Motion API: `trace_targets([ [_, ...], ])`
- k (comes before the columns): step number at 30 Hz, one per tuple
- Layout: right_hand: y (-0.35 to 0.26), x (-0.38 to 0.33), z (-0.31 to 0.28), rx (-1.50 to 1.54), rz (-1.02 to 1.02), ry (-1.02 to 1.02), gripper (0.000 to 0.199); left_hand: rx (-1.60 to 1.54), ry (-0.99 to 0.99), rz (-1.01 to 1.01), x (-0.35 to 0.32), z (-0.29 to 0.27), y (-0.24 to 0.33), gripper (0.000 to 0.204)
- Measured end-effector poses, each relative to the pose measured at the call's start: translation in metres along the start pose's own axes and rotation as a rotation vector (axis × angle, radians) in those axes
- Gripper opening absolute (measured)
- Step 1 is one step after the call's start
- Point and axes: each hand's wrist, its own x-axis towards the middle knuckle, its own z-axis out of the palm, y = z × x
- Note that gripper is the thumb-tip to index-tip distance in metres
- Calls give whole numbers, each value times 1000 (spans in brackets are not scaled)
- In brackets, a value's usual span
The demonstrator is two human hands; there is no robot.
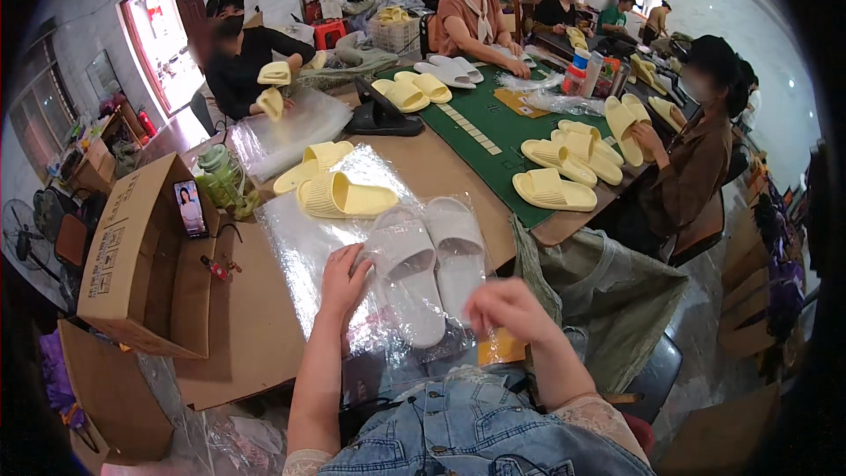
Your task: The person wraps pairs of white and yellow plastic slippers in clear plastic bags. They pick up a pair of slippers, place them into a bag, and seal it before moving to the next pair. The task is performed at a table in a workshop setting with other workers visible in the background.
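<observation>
A pair of pale grey slippers lies in front of me inside a clear plastic bag, toes pointing away. My left hand rests on the plastic at the left of the pair, its fingers apart and holding nothing. Over the right side of the bag, near the heels, is my right hand, slightly blurred with its fingers curled in. What they pinch, if anything, is too small to make out. Below that hand shows an orange-yellow card. Two yellow slippers lie on a stack of clear bags just beyond.
At left, an open cardboard box holds a propped phone beside a green jug. More yellow slippers sit on the green mat. Co-workers sit around the table; one at right handles yellow slippers. A sack hangs at the right edge.
</observation>
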Motion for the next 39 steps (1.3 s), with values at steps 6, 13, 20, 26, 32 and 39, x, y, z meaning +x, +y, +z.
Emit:
trace_targets([
  [6, 88, 79, 1, -902, 76, 473, 51, 3, -18, 10, 6, 2, 0, 39],
  [13, 126, 113, 20, -1216, 175, 489, 57, -3, -13, 8, 4, 0, 1, 39],
  [20, 137, 122, 18, -1165, 112, 545, 30, -18, -4, -11, 4, 1, 5, 41],
  [26, 143, 119, 3, -805, -299, 638, 23, 14, -21, -17, 4, 0, -2, 45],
  [32, 60, 98, -13, -455, -549, 761, 23, 18, -30, -58, -2, -1, 3, 44],
  [39, 26, 83, -55, -854, -870, 865, 25, -9, -23, -25, 1, 1, -1, 47],
])
